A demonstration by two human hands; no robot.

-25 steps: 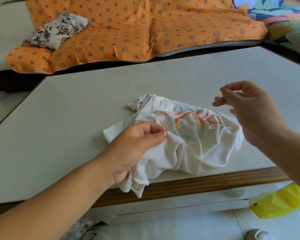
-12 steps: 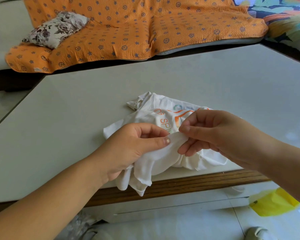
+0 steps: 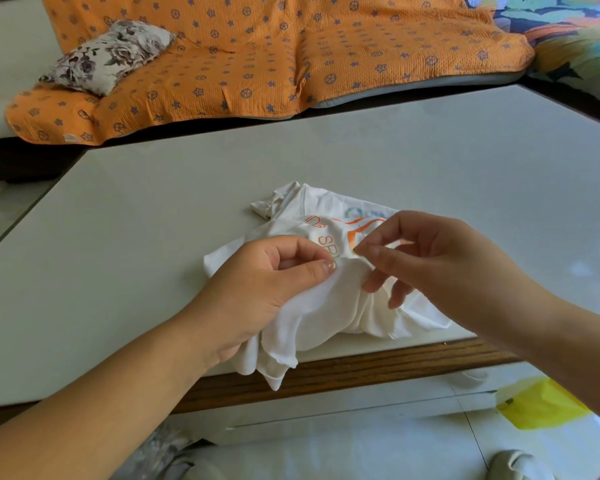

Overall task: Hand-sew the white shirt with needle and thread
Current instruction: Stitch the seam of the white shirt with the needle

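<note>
A crumpled white shirt (image 3: 329, 306) with orange and teal print lies at the near edge of the pale table (image 3: 153, 237), one corner hanging over the edge. My left hand (image 3: 257, 289) grips a fold of the shirt, thumb pressed on top. Just to its right, my right hand (image 3: 447, 265) hovers over the print. Its thumb and forefinger are pinched together close to my left thumb, and the other fingers are spread above the cloth. The needle and thread are too fine to make out between the pinched fingertips.
The table's wooden front edge (image 3: 361, 368) runs below the shirt. Behind the table is a sofa with an orange patterned cover (image 3: 257, 57) and a floral pillow (image 3: 108, 57). A yellow bag (image 3: 541, 407) lies on the floor at the lower right.
A second ago my right hand was raised to the right with the needle and taut thread. It came down to the fold by my left thumb and now pinches just above it.
</note>
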